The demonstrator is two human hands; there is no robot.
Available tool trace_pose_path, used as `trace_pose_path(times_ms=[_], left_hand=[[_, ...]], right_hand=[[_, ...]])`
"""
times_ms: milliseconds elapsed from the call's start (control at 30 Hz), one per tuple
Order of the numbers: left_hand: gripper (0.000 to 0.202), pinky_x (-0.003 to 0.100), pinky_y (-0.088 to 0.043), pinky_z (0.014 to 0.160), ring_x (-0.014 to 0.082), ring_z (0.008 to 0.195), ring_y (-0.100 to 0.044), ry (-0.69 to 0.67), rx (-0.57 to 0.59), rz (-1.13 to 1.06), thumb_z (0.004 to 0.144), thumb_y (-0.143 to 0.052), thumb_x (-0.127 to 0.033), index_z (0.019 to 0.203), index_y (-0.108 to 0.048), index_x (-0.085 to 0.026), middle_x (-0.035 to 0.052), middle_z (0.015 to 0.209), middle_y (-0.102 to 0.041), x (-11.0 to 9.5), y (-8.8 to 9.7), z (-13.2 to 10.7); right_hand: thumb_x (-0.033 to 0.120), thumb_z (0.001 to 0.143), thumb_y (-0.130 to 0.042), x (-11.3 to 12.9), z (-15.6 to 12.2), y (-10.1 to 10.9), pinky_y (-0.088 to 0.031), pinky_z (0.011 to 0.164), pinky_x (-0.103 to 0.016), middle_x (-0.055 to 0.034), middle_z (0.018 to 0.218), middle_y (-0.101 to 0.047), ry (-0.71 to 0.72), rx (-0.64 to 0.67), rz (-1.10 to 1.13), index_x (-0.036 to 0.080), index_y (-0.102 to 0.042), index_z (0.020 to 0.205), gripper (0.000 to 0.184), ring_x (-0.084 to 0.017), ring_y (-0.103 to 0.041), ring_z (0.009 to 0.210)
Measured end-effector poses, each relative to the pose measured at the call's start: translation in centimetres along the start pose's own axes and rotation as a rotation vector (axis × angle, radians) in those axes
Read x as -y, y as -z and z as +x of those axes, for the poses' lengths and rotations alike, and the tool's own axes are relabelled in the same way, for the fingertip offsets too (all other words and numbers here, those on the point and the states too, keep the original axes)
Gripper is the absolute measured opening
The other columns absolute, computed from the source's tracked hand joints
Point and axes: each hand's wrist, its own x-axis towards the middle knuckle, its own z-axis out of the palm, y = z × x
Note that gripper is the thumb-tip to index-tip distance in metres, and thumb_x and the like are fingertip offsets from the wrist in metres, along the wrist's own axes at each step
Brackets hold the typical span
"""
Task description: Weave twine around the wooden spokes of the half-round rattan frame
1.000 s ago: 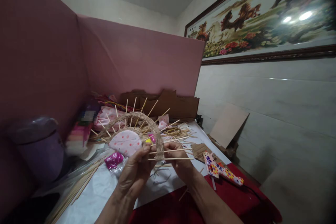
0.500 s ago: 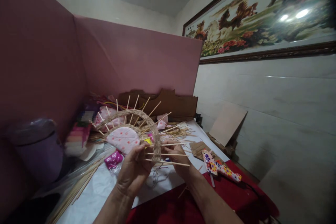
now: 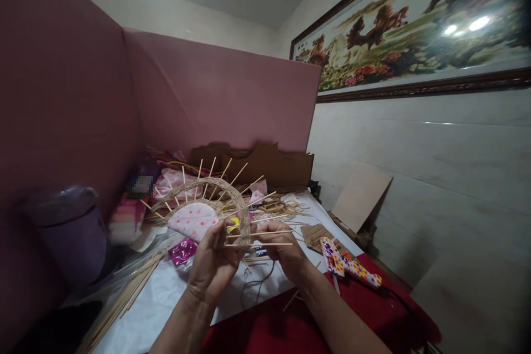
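Above the bench (image 3: pixel 153 304), at 12 o'clock from your wrists, the basket (image 3: pixel 240 210) stands on edge, sticks (image 3: pixel 277 244) fanning from 9 to 3 o'clock; your left hand (image 3: pixel 213 265) is closed on its rim, your right hand (image 3: pixel 282 254) curled round the lowest sticks at 3 o'clock.

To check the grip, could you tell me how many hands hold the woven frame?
2: left hand grips the woven frame at its lower end; right hand pinches its sticks.
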Motion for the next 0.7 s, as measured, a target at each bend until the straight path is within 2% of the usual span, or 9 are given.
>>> trace_pose_path(times_ms=[167, 333, 467, 567, 700], left_hand=[[0.022, 0.041, -0.056, 0.074, 0.0255, 0.08, -0.069, -0.006, 0.011, 0.077, 0.082, -0.048, -0.015, 0.071, -0.067, -0.013, 0.0079, 0.071, -0.072, 0.4, -0.2, -0.1], [0.023, 0.039, -0.055, 0.077, 0.0257, 0.084, -0.069, 0.052, 0.084, 0.108, 0.08, -0.047, -0.012, 0.083, -0.069, -0.012, 0.0134, 0.078, -0.073, 0.7, -0.2, -0.2], [0.028, 0.039, -0.052, 0.086, 0.0241, 0.09, -0.068, 0.083, 0.183, 0.077, 0.075, -0.048, -0.006, 0.091, -0.069, -0.012, 0.012, 0.086, -0.073, 0.6, 0.1, -0.3], [0.035, 0.038, -0.051, 0.087, 0.0239, 0.092, -0.067, 0.075, 0.24, 0.087, 0.073, -0.047, -0.005, 0.101, -0.066, -0.013, 0.0111, 0.089, -0.073, 0.7, 0.4, -0.2], [0.03, 0.035, -0.052, 0.085, 0.0237, 0.092, -0.067, 0.05, 0.241, 0.116, 0.074, -0.049, -0.006, 0.097, -0.067, -0.012, 0.0116, 0.085, -0.073, 0.8, 0.3, 0.0]], right_hand=[[0.033, 0.066, -0.069, 0.3, -0.9, 0.7, -0.01, 0.038, -0.022, 0.0091, 0.041, -0.035, 0.018, 0.016, -0.069, 0.014, -0.059, 0.062, 0.022, -0.003, -0.02, 0.036], [0.034, 0.067, -0.069, 0.3, -0.9, 1.1, -0.011, 0.037, -0.022, 0.0088, 0.043, -0.036, 0.023, 0.037, -0.07, 0.015, -0.057, 0.062, 0.024, -0.003, -0.02, 0.037], [0.034, 0.063, -0.071, 0.5, -0.8, 0.6, -0.008, 0.038, -0.022, 0.0102, 0.04, -0.033, -0.006, 0.016, -0.037, 0.015, -0.056, 0.063, 0.024, -0.003, -0.017, 0.036], [0.034, 0.064, -0.07, 0.3, -0.7, 0.5, -0.008, 0.038, -0.021, 0.0107, 0.04, -0.032, 0.008, 0.02, 0.001, 0.015, -0.054, 0.061, 0.025, -0.002, -0.016, 0.036], [0.034, 0.064, -0.07, -0.2, -0.7, 0.8, -0.007, 0.037, -0.021, 0.0112, 0.039, -0.031, -0.005, 0.01, 0.035, 0.015, -0.055, 0.063, 0.025, -0.002, -0.015, 0.035]])
